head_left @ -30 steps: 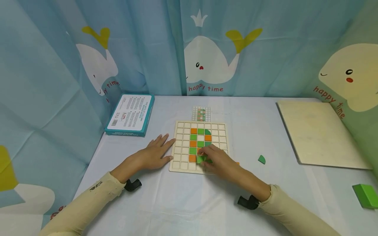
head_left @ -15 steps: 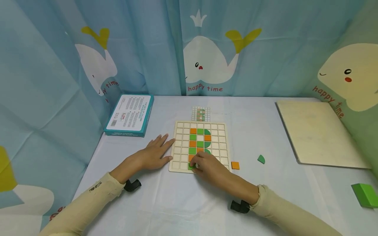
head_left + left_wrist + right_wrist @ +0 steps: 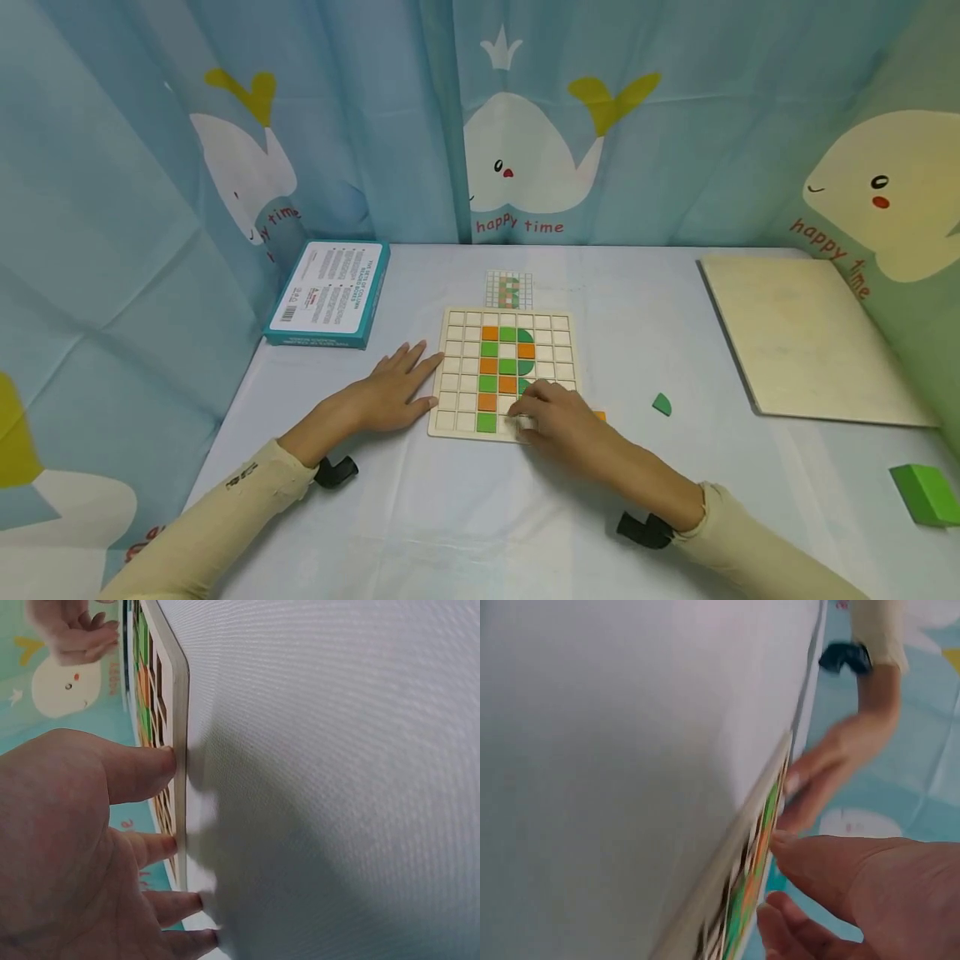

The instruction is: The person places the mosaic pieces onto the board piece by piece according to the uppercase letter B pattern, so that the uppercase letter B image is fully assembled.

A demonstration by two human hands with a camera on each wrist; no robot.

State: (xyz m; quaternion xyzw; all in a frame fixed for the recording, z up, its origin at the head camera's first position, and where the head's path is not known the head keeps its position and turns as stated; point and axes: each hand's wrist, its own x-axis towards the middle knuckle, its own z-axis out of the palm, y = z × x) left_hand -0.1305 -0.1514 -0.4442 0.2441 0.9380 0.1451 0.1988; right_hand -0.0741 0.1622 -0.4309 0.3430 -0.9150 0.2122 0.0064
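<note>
A pale wooden grid board point(image 3: 453, 425) lies on the table, with orange and green tiles filling several of its squares. My left hand point(image 3: 393, 387) is flat beside it with fingers spread; in the left wrist view the thumb point(image 3: 142, 772) touches the board's edge. Over the lower right of the board is my right hand point(image 3: 558, 425), fingers bent and nothing seen between thumb and fingertips in the right wrist view. A green square tile point(image 3: 486, 422) sits in the bottom row, left of the right hand. The right hand covers some lower squares.
Behind the board lies a small pattern card point(image 3: 508, 289). To the right are a partly hidden orange tile point(image 3: 600, 416), a green quarter-round piece point(image 3: 662, 404), a wooden panel point(image 3: 810, 342) and a green block point(image 3: 925, 495). A teal box point(image 3: 326, 292) lies back left.
My right hand carried the green square tile down and left into the bottom row, released it and moved back right. The left hand stayed in place.
</note>
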